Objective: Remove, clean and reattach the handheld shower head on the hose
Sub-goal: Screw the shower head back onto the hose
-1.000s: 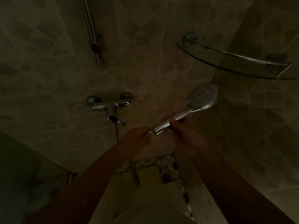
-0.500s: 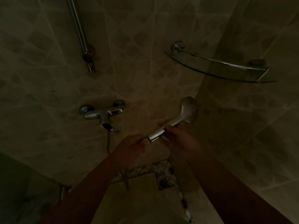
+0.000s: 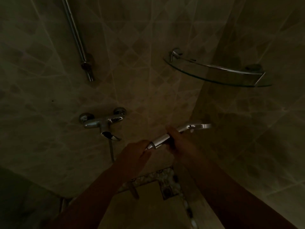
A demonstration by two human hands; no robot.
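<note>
In a dim shower corner, my right hand grips the chrome handle of the shower head, whose round head points right and shows edge-on. My left hand is closed around the hose end at the handle's base, where a small chrome nut shows. The hose drops from the mixer tap and is partly hidden behind my left forearm.
A chrome mixer tap is fixed on the tiled wall to the left of my hands. A vertical slide rail runs above it. A glass corner shelf juts out at upper right. A mosaic strip borders the floor below.
The shower head has rotated about its handle, from spray face visible to edge-on. Both hands have kept their hold at the handle and the hose joint.
</note>
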